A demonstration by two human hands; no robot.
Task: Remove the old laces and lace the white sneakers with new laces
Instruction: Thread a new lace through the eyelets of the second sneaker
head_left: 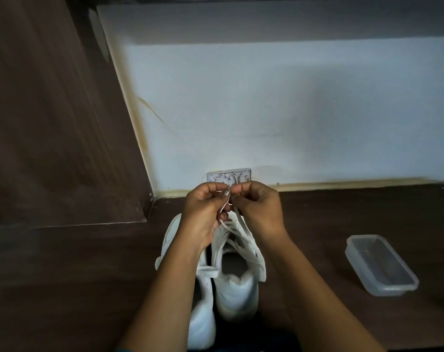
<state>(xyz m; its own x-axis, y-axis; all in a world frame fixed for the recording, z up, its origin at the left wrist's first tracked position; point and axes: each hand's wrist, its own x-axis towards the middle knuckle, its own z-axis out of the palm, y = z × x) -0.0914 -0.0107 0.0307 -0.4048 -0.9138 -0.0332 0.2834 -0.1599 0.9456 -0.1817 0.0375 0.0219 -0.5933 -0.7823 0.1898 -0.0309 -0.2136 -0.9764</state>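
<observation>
step: lace handling on one sneaker, as judged; a lace (223,221) is pinched by both hands above the shoe; old or new cannot be told
left hand (204,214): raised over the sneakers, palm turned inward; thumb and fingers (226,193) closed on the lace
right hand (260,210): level with the left hand, close beside it; fingertips curled, same lace pinched just beside the left thumb
lace path: led slack from the fingers down to the laced sneaker (237,283); crossings seen on the tongue
laced sneaker: directly below the fingers, on the table (76,275), toe pointed away
other sneaker (203,308): set against the first, below the fingers under the left forearm; partly hidden; lacing not seen
next move: judged; a firm pinch is called for, and the lace end drawn out of or fed through an eyelet; the shoe may need steadying
container (381,265): clear tub, well apart from the fingers, right-hand side; contents cannot be told
wall plate (217,176): just behind the fingers
</observation>
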